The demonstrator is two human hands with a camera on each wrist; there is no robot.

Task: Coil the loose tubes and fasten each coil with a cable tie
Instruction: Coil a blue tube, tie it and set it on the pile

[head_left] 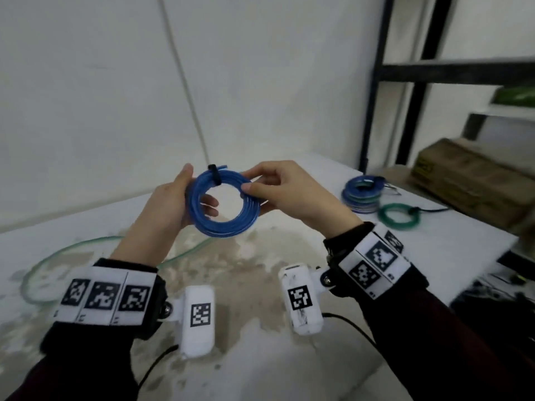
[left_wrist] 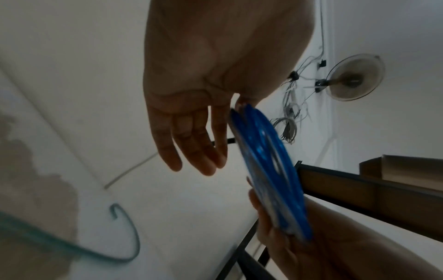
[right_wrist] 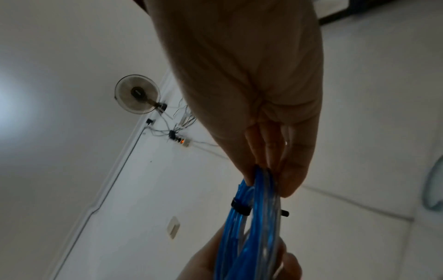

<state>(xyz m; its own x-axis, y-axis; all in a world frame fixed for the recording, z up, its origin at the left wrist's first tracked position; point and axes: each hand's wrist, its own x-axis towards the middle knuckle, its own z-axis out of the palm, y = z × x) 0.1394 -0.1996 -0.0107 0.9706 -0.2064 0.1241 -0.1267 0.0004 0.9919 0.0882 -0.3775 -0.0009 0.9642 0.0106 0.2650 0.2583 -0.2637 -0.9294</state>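
Observation:
A blue tube coil is held up over the table between both hands. A black cable tie wraps its top edge. My left hand grips the coil's left side, thumb in front and fingers behind, showing through the hole. My right hand pinches the right rim between thumb and fingers. The left wrist view shows the coil edge-on beside my left hand's fingers. In the right wrist view my right fingertips clamp the coil just above the cable tie.
A loose green tube lies in a wide loop on the stained white table at the left. A stack of tied coils and one green coil sit at the right. Cardboard boxes and a dark shelf frame stand beyond.

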